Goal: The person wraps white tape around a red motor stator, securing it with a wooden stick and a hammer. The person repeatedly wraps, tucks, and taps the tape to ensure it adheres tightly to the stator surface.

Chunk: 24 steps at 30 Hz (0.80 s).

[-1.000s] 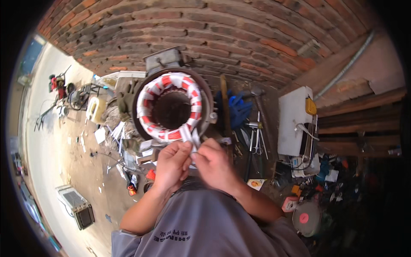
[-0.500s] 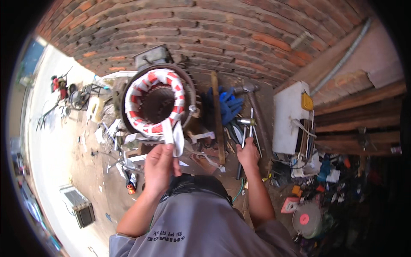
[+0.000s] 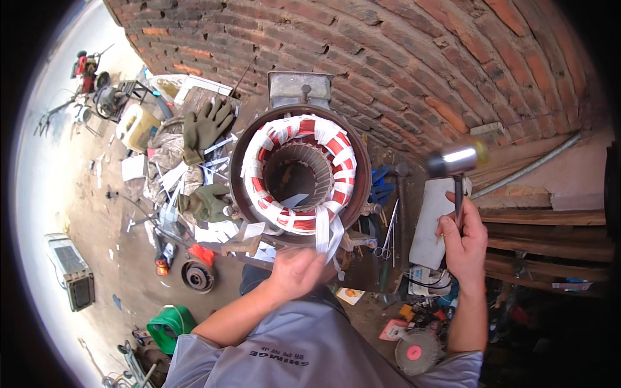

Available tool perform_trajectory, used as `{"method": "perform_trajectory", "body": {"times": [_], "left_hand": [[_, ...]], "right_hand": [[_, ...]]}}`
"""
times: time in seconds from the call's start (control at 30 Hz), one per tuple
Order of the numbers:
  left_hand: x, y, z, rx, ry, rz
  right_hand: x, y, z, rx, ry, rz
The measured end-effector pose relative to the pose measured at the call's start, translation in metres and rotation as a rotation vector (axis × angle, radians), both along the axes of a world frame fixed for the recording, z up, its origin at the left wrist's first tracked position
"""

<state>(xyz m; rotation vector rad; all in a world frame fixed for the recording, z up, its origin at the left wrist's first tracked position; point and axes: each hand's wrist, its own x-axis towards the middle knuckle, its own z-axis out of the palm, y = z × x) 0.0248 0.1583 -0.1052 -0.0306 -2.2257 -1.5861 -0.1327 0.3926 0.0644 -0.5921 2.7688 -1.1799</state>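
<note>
The left hand (image 3: 297, 271) is closing in a loose fist at the lower edge of the wound ring, its thumb and fingers pinching the white tape (image 3: 328, 236), which is looping down from the windings; the right hand (image 3: 462, 242) is wrapping its fingers around the handle of a hammer (image 3: 456, 161) and is holding it upright, out to the right and well apart from the ring. The red-and-white wound ring (image 3: 346, 161) is sitting inside the round brown housing (image 3: 238, 171), straight ahead of the person, with a metal box (image 3: 299, 88) standing at the housing's far side.

The left hand's fingers are blurring, so their exact hold on the tape is staying hard to make out; the hammer's yellowish end is smearing too; the right hand is covering the lower part of the handle; darkness is hiding much of the clutter at the lower right.

Half a second ago the right hand was reaching down among the tools on the ground, where the hammer was lying; now both are rising beside the white box (image 3: 430, 223); the left hand is keeping its grip on the tape; a green container (image 3: 171, 328) is now showing at the lower left.
</note>
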Motion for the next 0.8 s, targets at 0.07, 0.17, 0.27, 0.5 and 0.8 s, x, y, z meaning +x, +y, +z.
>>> {"method": "perform_trajectory", "body": {"times": [0.07, 0.17, 0.27, 0.5, 0.8], "left_hand": [[0.0, -0.005, 0.0, -0.031, -0.024, -0.028], [-0.004, -0.009, -0.002, -0.035, 0.012, -0.038], [-0.006, -0.015, -0.002, -0.06, 0.055, -0.042], [-0.006, -0.017, -0.006, -0.062, 0.057, -0.098], [-0.016, -0.021, -0.007, -0.04, 0.179, -0.115]], "right_hand": [[-0.006, -0.043, 0.039, 0.265, 0.01, 0.29], [-0.026, -0.096, 0.059, 0.392, 0.013, 0.634], [-0.044, -0.131, 0.067, 0.355, 0.05, 0.505], [-0.057, -0.145, 0.061, 0.69, -0.216, 0.669], [-0.072, -0.159, 0.048, 0.822, -0.117, 0.83]]}}
